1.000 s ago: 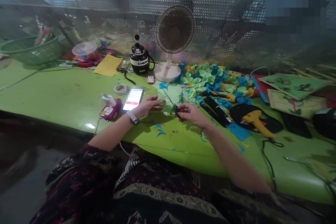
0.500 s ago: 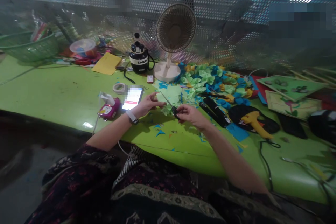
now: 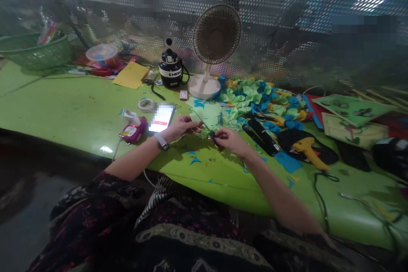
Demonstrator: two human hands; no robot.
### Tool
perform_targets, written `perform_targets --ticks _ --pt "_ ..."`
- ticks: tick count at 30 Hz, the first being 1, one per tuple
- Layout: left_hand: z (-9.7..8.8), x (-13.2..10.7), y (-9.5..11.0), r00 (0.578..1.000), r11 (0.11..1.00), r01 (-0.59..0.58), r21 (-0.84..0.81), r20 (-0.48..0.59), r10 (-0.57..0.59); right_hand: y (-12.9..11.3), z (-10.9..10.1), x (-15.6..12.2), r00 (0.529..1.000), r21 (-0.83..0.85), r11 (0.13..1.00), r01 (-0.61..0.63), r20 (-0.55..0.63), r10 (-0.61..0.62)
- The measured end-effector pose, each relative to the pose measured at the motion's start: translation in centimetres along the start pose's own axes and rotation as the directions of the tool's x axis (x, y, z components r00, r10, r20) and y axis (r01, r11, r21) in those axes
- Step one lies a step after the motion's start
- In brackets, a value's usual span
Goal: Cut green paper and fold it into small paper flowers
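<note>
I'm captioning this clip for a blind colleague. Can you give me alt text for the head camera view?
A seated person's right hand holds small scissors to a light green paper pinched in the left hand, over a green table. A lit phone lies left of the hands; a desk fan and a heap of folded coloured papers stand behind.

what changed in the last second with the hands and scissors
Almost nothing. The left hand still pinches the green paper and the right hand still holds the scissors against it, both in the same spot. Only the view drifted a little. The phone and fan stayed put.
</note>
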State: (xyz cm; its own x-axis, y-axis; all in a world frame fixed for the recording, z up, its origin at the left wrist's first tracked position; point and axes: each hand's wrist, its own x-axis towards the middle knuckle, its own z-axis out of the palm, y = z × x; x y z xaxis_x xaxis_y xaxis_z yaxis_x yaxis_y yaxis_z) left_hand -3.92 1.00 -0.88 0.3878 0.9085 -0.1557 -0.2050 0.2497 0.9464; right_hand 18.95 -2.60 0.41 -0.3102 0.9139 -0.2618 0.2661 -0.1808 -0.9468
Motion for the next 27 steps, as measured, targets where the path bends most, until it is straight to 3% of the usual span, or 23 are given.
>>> perform_targets --ticks 6,10,21,27 --pt "0.2 -0.1 -0.1 0.999 0.999 -0.037 -0.016 -0.006 0.037 -0.8 0.6 -0.5 0.997 -0.087 0.993 -0.074 0.029 0.077" --pt "0.5 -0.2 0.1 0.998 0.998 -0.050 -0.046 -0.043 0.048 -0.9 0.7 -0.6 0.999 -0.148 0.988 -0.032 0.034 0.038" --pt "0.4 -0.3 0.3 0.988 0.985 -0.111 -0.131 -0.122 0.095 -0.7 0.4 -0.5 1.000 -0.109 0.994 0.001 -0.030 -0.004" --pt "0.6 -0.5 0.6 0.991 0.988 -0.073 -0.137 -0.122 0.056 -1.1 0.7 -0.6 0.999 -0.130 0.990 -0.052 0.005 0.053"
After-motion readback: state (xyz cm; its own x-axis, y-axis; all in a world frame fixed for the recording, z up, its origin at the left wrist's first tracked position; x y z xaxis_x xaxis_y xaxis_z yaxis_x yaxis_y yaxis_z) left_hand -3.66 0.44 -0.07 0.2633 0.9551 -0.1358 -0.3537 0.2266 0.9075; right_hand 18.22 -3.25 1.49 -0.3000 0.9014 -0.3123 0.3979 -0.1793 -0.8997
